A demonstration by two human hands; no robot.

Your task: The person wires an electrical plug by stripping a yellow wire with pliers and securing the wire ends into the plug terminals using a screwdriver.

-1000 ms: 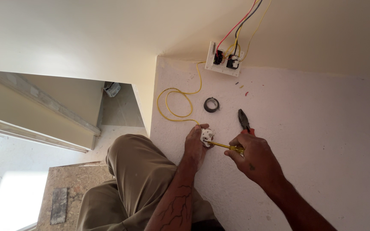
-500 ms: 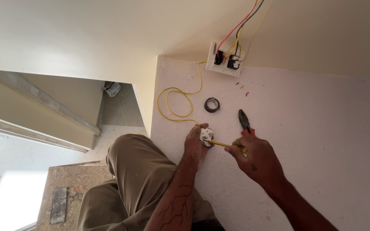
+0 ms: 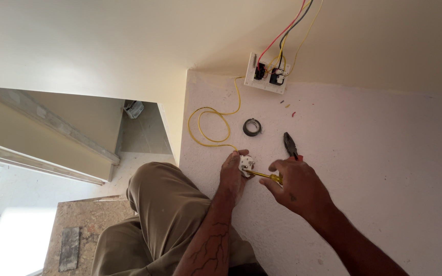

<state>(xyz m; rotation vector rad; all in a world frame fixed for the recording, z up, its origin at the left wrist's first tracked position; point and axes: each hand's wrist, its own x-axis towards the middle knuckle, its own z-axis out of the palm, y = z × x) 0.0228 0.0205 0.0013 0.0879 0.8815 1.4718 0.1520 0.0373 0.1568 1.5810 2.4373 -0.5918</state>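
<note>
My left hand (image 3: 231,176) presses a small white plug-like fitting (image 3: 245,165) against the white textured surface (image 3: 384,153). A yellow wire (image 3: 205,128) loops from that fitting toward a white socket plate (image 3: 267,73). My right hand (image 3: 297,186) holds a yellow-handled screwdriver (image 3: 264,175), its tip pointing into the white fitting. Pliers with red handles (image 3: 290,145) lie just above my right hand.
A roll of black tape (image 3: 251,127) lies between the wire loop and the pliers. Red, black and yellow wires (image 3: 287,30) run up the wall from the socket plate. Small wire offcuts (image 3: 288,109) lie near it. My knee in tan trousers (image 3: 164,214) is below left.
My right hand has shifted slightly with the screwdriver at the fitting. My left hand stays on the fitting.
</note>
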